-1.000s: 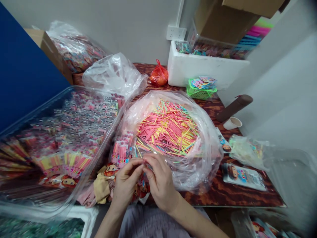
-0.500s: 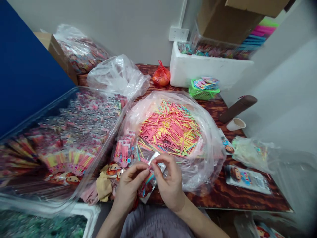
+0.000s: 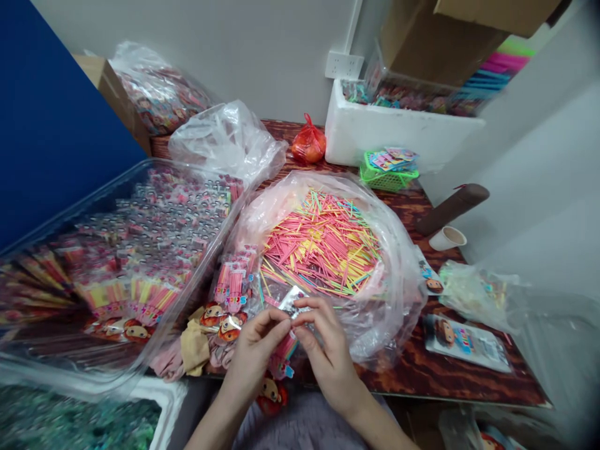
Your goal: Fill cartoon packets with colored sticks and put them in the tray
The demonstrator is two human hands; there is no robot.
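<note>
My left hand (image 3: 255, 353) and my right hand (image 3: 325, 350) meet at the table's near edge, both pinching the top of a small clear packet of coloured sticks (image 3: 287, 340) with a cartoon face at its lower end. Just beyond the fingers lies a big open plastic bag of loose pink, yellow and green sticks (image 3: 323, 240). A few filled packets (image 3: 232, 290) lie left of my hands, against that bag.
A large clear bin (image 3: 117, 262) full of finished packets fills the left. At the back stand a white foam box (image 3: 398, 128), a green basket (image 3: 387, 175) and a red bag (image 3: 308, 145). Empty printed packets (image 3: 466, 340), a paper cup (image 3: 447, 237) and a brown tube (image 3: 450, 206) lie right.
The packet has come up between my hands, and its shiny top edge now shows above my fingertips. Both hands shifted slightly right and nearer to me.
</note>
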